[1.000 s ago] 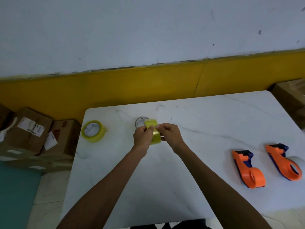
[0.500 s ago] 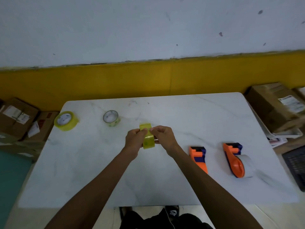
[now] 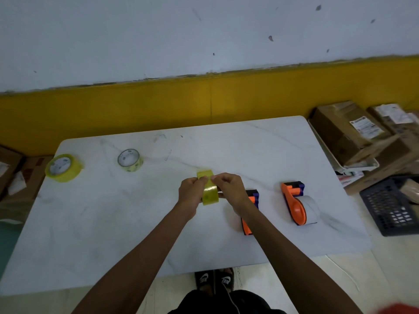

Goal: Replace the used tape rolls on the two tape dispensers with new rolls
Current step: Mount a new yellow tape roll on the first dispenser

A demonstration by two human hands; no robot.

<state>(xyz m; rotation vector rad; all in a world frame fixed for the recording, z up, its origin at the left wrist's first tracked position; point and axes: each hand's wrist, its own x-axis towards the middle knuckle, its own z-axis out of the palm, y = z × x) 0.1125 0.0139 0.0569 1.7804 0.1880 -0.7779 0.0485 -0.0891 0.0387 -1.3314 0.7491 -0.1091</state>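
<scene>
Both hands, left hand (image 3: 191,191) and right hand (image 3: 230,189), pinch one yellow tape roll (image 3: 209,192) above the white marble table (image 3: 113,223)'s middle; two more yellow rolls (image 3: 64,167) (image 3: 130,160) lie near its far-left corner, two orange dispensers (image 3: 248,219) (image 3: 295,203) toward its right edge.

Three yellowish tape rolls: thick one (image 3: 64,168) far left, thin one (image 3: 130,160), held one (image 3: 209,191). Two orange plastic tape dispensers: one (image 3: 249,211), another (image 3: 299,203).
</scene>
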